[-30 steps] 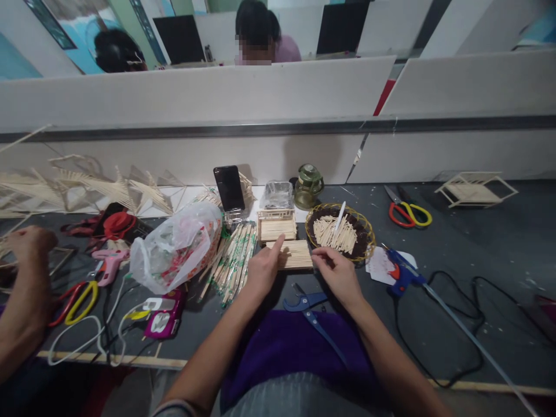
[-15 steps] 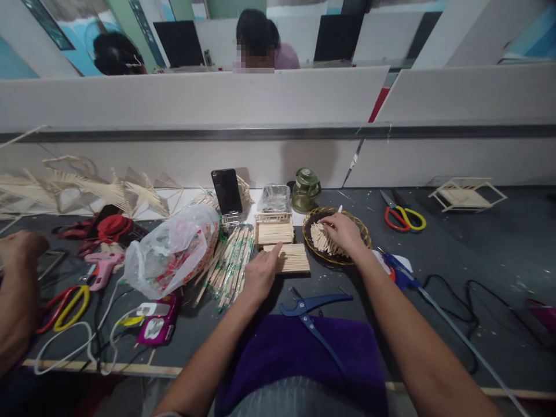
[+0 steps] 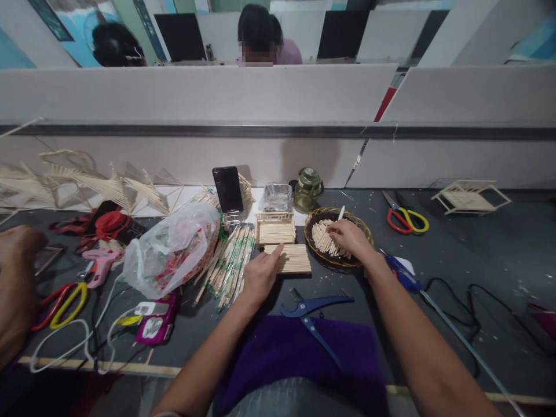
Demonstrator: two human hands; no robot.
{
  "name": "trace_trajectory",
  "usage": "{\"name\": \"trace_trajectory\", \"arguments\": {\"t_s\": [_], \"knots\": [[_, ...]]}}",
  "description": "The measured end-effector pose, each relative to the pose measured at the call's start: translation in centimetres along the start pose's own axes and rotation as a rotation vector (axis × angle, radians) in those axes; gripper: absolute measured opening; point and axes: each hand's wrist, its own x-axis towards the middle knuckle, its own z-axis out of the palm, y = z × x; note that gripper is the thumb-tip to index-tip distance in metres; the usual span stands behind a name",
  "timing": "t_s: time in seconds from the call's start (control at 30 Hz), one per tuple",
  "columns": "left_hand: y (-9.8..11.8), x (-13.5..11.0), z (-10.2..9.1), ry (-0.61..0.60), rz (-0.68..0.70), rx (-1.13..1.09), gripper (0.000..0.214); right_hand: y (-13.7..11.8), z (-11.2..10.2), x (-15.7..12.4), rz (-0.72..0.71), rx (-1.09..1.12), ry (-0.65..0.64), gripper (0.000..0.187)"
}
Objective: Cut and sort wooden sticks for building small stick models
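My left hand (image 3: pixel 259 272) rests on the left end of a flat panel of glued wooden sticks (image 3: pixel 293 259), forefinger stretched along its edge, other fingers curled. My right hand (image 3: pixel 347 237) reaches into a round woven basket (image 3: pixel 364 227) of short cut sticks (image 3: pixel 322 238), fingers curled over the pile; what they pinch is hidden. A second stick panel with a raised frame (image 3: pixel 275 230) lies just behind the first. A blue cutter (image 3: pixel 310 306) lies in front of the panel, by my purple lap cloth (image 3: pixel 299 353).
Wrapped chopsticks (image 3: pixel 232 260) and a plastic bag (image 3: pixel 174 246) lie left of the panel. A phone (image 3: pixel 228 189), a plastic tub (image 3: pixel 277 197) and a green jar (image 3: pixel 307 190) stand behind. Scissors (image 3: pixel 406 217), a blue glue gun (image 3: pixel 402 272) and cables lie to the right. Another person's arm (image 3: pixel 15 289) is at far left.
My right hand left the stick panel, went up to the basket and now sits slightly lower on the stick pile. My left hand stayed on the panel.
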Motion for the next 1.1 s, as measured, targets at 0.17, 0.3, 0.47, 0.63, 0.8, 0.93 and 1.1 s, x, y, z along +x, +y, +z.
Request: {"name": "trace_trajectory", "arguments": {"t_s": [0.17,0.3,0.47,0.63,0.8,0.93,1.1], "knots": [[0.2,0.1,-0.2,-0.003,-0.011,-0.005,0.041,0.3,0.1,-0.1,0.029,0.015,0.028,0.021],[0.1,0.0,-0.1,-0.008,-0.011,0.010,0.042,0.0,0.4,0.2,0.016,0.014,0.025,0.021],[0.0,-0.2,0.0,-0.014,-0.020,0.016,0.042,-0.7,0.8,0.5,-0.042,-0.004,0.003,0.024],[0.2,-0.1,-0.2,0.001,-0.035,-0.014,0.039,-0.6,0.6,0.0,-0.050,-0.032,0.008,0.026],[0.5,0.0,-0.4,-0.004,-0.074,-0.037,0.039,0.2,0.3,-0.5,-0.020,-0.050,0.008,0.027],[0.5,0.0,-0.4,0.004,-0.091,-0.036,0.039,0.0,0.2,-0.5,-0.011,-0.055,0.017,0.025],[0.6,0.1,-0.5,0.000,-0.140,-0.174,0.041,-0.9,0.6,0.0,-0.003,-0.063,0.027,0.023]]}}
